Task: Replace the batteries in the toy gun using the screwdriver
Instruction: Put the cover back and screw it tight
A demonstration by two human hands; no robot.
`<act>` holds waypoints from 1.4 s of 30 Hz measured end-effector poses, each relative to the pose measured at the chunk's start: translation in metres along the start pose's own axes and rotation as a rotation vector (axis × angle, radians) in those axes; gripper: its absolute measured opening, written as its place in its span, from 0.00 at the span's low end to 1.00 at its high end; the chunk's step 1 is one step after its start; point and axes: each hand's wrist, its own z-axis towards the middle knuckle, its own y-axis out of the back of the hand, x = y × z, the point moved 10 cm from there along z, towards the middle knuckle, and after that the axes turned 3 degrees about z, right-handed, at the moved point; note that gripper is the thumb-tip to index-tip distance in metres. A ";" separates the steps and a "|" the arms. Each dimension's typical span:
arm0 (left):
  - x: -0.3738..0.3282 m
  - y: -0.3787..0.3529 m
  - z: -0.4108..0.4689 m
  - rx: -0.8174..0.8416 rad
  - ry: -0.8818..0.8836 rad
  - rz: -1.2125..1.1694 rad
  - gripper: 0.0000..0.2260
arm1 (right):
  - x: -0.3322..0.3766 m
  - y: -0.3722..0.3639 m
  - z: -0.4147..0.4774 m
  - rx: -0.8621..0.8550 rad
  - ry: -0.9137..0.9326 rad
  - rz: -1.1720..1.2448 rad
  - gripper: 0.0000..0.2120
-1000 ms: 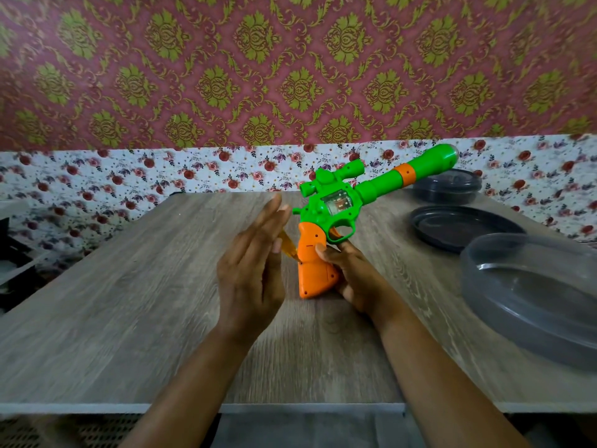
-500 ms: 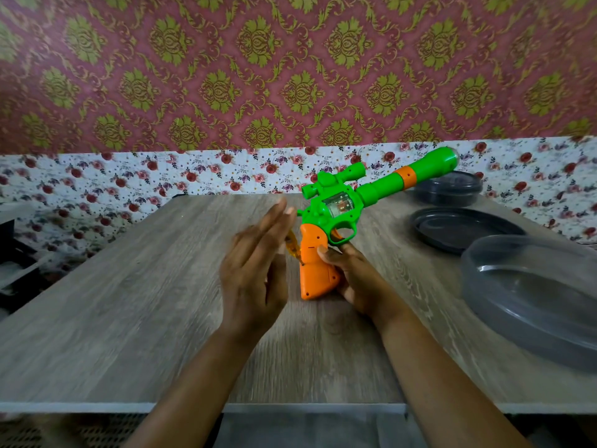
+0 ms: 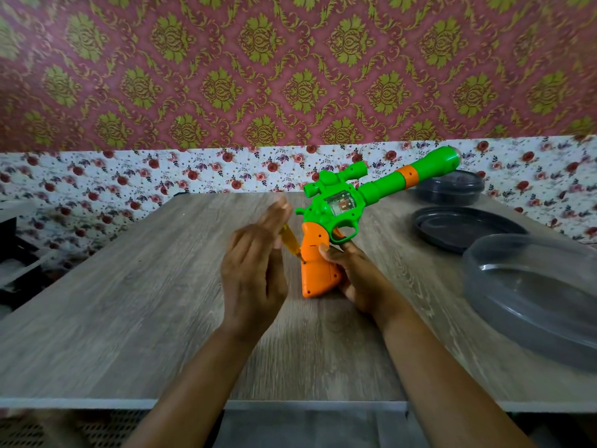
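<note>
While the right hand (image 3: 358, 273) is wrapped round the orange grip (image 3: 315, 273) of the toy gun (image 3: 342, 208), thumb laid on the near face and the other fingers curled behind it below the trigger guard, the left hand (image 3: 252, 270) stands edge-on just beside it with its fingers straight and together, clenched on nothing. A yellow screwdriver (image 3: 290, 240) slants down from behind those straight fingers, its upper end hidden by them and its tip meeting the left edge of the orange grip; the fingers seem to lie against the handle rather than close round it. The gun stands on the butt of its grip on the wooden table (image 3: 129, 302), near the middle, with its green barrel tilted up and away to the right and a small green scope on top. Off to the right on the table are a shallow dark tray (image 3: 465, 227), a round dark container (image 3: 449, 189) behind it near the barrel's end, and a large smoky clear cover (image 3: 529, 299) nearest the edge. Behind the table the wall carries red and gold patterned paper above a strip of white floral paper.
</note>
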 end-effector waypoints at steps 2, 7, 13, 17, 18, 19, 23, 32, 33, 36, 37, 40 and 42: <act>-0.002 -0.002 0.000 0.017 -0.024 0.023 0.15 | 0.000 0.001 0.000 -0.003 -0.001 0.005 0.15; 0.005 0.008 -0.001 -0.060 -0.007 0.004 0.10 | 0.000 -0.001 0.000 0.004 0.001 -0.001 0.16; 0.001 0.002 0.001 -0.027 0.003 0.026 0.15 | 0.000 0.000 0.000 -0.014 -0.009 -0.006 0.15; 0.003 -0.001 -0.001 0.004 -0.003 0.011 0.15 | -0.001 0.002 0.000 -0.032 -0.015 -0.005 0.16; 0.004 -0.001 -0.002 0.002 -0.007 0.002 0.14 | 0.000 0.002 0.000 -0.031 -0.016 -0.004 0.16; 0.004 0.001 -0.002 -0.004 -0.011 -0.007 0.13 | 0.000 0.001 0.000 -0.027 -0.016 -0.004 0.17; 0.005 0.008 0.000 -0.063 -0.012 0.011 0.09 | -0.001 0.001 0.000 -0.019 -0.023 -0.004 0.15; 0.004 0.003 -0.002 -0.018 -0.029 0.027 0.12 | -0.001 0.000 0.000 -0.011 -0.013 0.001 0.15; 0.004 0.005 -0.002 -0.034 -0.017 0.019 0.11 | -0.001 0.000 0.000 -0.011 -0.013 -0.007 0.16; 0.008 0.006 -0.001 -0.049 0.020 0.003 0.07 | 0.000 0.000 0.000 -0.015 -0.014 -0.019 0.15; 0.010 0.005 -0.001 -0.040 0.044 -0.018 0.07 | 0.000 0.001 0.000 -0.016 -0.014 -0.022 0.15; 0.013 -0.002 -0.003 0.011 0.106 -0.087 0.12 | 0.000 0.000 0.000 -0.007 -0.016 -0.027 0.15; 0.014 -0.005 -0.004 0.041 0.108 -0.076 0.12 | 0.000 0.000 0.000 0.000 -0.006 -0.025 0.17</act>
